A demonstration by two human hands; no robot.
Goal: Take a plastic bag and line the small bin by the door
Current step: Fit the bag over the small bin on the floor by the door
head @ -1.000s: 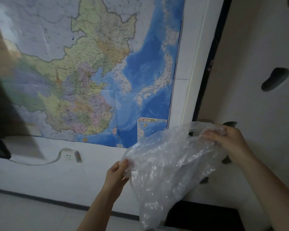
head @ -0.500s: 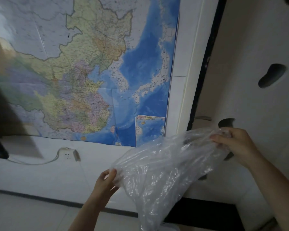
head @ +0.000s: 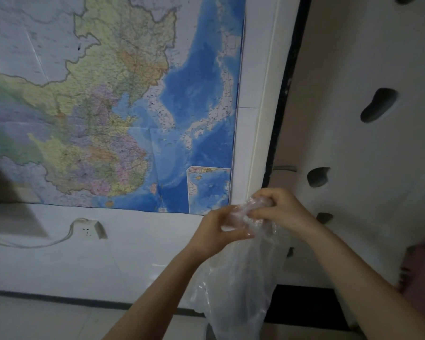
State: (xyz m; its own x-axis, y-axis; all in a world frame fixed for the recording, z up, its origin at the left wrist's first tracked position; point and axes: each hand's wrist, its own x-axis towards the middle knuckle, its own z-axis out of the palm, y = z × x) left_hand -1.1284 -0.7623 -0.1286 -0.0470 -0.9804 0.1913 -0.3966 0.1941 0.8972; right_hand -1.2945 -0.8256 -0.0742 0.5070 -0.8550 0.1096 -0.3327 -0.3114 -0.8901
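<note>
A clear plastic bag (head: 238,283) hangs down in front of me, its top bunched between both hands at chest height. My left hand (head: 219,229) pinches the bag's top edge from the left. My right hand (head: 277,209) grips the same bunched edge from the right, almost touching the left hand. The rest of the bag dangles loosely toward the floor. The small bin is not in view.
A large map (head: 123,99) covers the white wall ahead. A wall socket with a white cable (head: 91,229) sits low on the left. A white door frame (head: 263,114) and a pale panel with dark cut-outs (head: 378,104) stand to the right. A dark baseboard (head: 59,298) meets the floor.
My hands were spread apart holding the bag open wide; they have come together and now bunch the bag's top, so the bag hangs narrow.
</note>
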